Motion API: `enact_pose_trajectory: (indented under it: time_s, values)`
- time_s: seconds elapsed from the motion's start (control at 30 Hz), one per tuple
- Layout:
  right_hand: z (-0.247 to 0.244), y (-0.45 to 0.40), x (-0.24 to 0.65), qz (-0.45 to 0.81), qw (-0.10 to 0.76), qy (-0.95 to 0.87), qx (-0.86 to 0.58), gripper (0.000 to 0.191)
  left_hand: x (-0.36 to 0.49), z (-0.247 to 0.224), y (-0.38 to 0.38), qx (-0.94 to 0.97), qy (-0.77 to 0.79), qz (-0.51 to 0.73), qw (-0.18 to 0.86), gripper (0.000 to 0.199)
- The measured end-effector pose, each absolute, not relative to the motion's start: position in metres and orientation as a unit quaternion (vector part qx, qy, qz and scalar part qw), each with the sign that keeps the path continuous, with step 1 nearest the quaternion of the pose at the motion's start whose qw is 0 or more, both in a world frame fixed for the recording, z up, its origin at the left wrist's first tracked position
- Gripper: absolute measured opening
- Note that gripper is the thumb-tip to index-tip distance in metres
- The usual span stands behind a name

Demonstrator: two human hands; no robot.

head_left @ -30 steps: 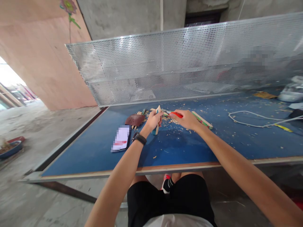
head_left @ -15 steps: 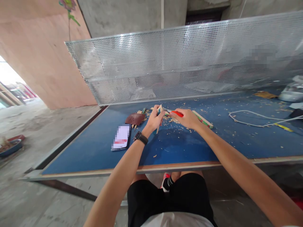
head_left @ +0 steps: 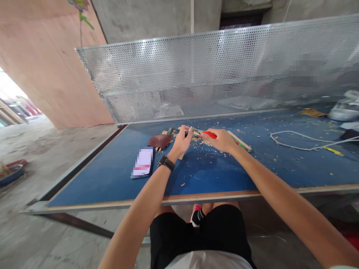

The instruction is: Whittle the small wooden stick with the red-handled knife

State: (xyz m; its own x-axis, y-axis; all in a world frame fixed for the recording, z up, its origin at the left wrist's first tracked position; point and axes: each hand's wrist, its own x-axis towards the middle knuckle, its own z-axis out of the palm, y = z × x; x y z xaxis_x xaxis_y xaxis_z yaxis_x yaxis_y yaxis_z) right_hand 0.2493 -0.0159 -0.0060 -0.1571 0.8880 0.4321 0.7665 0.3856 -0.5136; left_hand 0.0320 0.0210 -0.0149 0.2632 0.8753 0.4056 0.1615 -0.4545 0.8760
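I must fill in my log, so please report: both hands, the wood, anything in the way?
Left hand gripping wood, lower end showing. Right hand gripping red knife. Shavings close by, phone left; neither seems in the way.

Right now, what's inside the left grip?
A pale wooden stick: its lower end pokes out below the left grip, over the blue tabletop. The length inside the grip is covered, so its shape there can't be seen.
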Motion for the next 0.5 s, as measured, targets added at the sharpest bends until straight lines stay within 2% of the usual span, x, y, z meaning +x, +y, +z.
enact_pose_trajectory:
  time_s: [0.2,0.4,0.5]
  values:
    - [-0.007,-0.015,0.25,0.087,0.36,-0.756,-0.54,0.067,0.032,-0.006,0.012,0.697,0.365,0.466,0.404,0.04]
    - [-0.009,-0.014,0.25,0.106,0.347,-0.764,-0.533,0.069,0.03,-0.002,0.012,0.687,0.355,0.444,0.453,0.02]
    - [-0.01,-0.014,0.25,0.121,0.352,-0.769,-0.52,0.069,0.028,-0.003,0.014,0.698,0.352,0.43,0.451,0.02]
